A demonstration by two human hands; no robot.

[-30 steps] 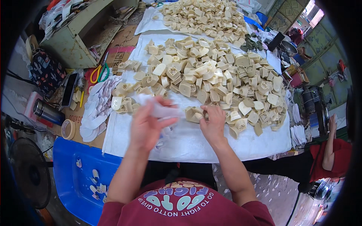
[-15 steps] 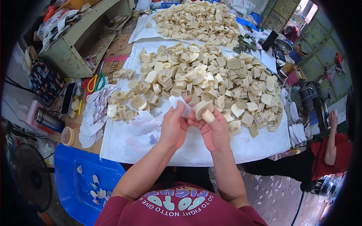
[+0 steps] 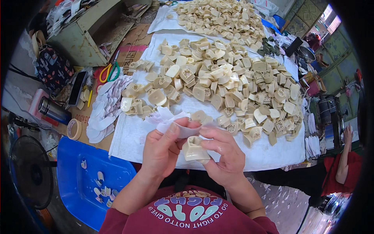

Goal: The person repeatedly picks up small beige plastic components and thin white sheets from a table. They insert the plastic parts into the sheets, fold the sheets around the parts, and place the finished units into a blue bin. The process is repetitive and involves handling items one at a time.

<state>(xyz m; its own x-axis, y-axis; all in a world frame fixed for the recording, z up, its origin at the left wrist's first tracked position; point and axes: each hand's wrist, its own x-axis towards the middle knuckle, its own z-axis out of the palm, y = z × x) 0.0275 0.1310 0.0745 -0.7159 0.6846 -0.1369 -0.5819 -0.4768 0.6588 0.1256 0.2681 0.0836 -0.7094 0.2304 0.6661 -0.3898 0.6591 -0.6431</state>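
1 cream moulded pc., hollow, gripped betw. R hand thumb + fingers, over white sheet's near edge; prob. light, stiff, slightly slippery, best held by outer walls. 1 white strip, pinched in L hand just beyond pc.; prob. floppy, easily creased, take by edge.

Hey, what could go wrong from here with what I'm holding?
The beige piece in your right hand could slip if the grip loosens, perhaps falling past the near edge of the white sheet. The thin white strip at your left hand might crease or tear, since it looks bent. The loosely heaped beige pile could slide if bumped.
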